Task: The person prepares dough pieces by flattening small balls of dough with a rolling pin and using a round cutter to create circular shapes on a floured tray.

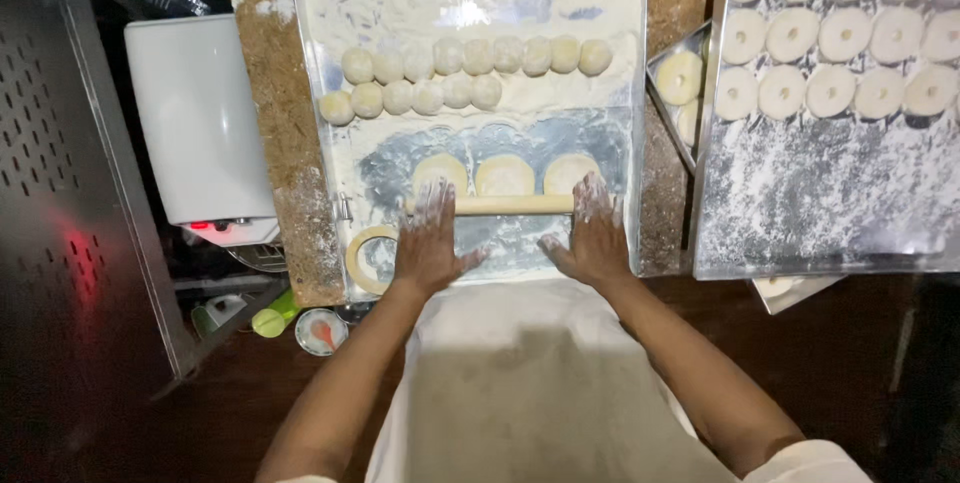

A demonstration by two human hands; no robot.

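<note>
A wooden rolling pin (500, 205) lies across the near part of a floured metal tray (610, 143). My left hand (427, 243) rests flat on its left end, fingers spread. My right hand (592, 233) rests flat on its right end, also dusted with flour. Just beyond the pin sit three flattened dough rounds (504, 175) in a row. Farther back on the same tray lie two rows of several small dough balls (460, 73). A ring cutter (368, 258) sits at the tray's near left corner, beside my left hand.
A second floured tray (820, 203) to the right holds several ring-shaped dough pieces (830, 38). A smaller tray (680, 78) with more dough sits between them. A white appliance (195, 123) stands to the left, with a green bottle (272, 318) below it.
</note>
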